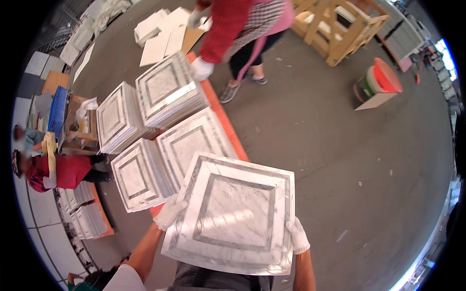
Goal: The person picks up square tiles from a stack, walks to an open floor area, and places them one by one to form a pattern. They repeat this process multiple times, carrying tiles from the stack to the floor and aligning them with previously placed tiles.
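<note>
Between my two white-gloved hands I hold a square marble tile (235,213), white with grey border bands, its face turned up and shiny. My left hand (170,212) is closed on its left edge. My right hand (298,236) grips the right edge, with the fingertips partly hidden. Just beyond the tile are several stacks of similar marble tiles: a near right stack (191,140), a near left stack (138,177), a far left stack (116,116) and a far right stack (167,85). They stand on an orange pallet (223,114).
A person in a red sleeve (218,39) stands by the far right stack, one gloved hand at its edge. Another person in red (63,170) is at left. A wooden crate (335,29) stands at the back, a red-rimmed bucket (381,80) at right, and white panels (162,31) lie farther off.
</note>
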`<action>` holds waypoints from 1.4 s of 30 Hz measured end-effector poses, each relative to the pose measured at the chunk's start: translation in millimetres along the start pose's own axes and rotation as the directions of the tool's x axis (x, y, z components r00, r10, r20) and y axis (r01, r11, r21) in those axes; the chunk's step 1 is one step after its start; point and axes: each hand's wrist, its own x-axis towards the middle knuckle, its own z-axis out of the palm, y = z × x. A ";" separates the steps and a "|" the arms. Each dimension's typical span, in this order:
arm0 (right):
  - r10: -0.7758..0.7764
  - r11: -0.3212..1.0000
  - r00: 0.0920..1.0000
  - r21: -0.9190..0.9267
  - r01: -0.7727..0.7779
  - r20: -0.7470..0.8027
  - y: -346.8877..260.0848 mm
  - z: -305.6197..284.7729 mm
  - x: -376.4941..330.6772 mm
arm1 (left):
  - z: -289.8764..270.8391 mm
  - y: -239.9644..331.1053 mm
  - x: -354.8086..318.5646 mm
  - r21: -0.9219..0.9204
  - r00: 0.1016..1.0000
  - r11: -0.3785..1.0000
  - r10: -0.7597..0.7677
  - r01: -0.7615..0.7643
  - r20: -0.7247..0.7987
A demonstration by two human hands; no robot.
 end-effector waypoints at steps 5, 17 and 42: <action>-0.210 0.977 0.964 -0.078 0.199 -0.162 -44.0 -108.4 -152.8 | 142.8 49.9 -76.7 0.333 0.952 0.894 0.259 -0.300 0.162; -0.435 0.684 0.452 0.040 0.729 -0.779 -10.3 -260.9 -458.5 | 498.7 145.9 -224.4 0.308 0.584 0.667 0.237 -0.679 0.776; 0.256 0.346 -0.216 -0.120 0.930 -0.942 -41.4 -348.6 -474.2 | 1024.1 151.8 -232.9 0.192 -0.104 0.415 -0.593 -0.889 0.798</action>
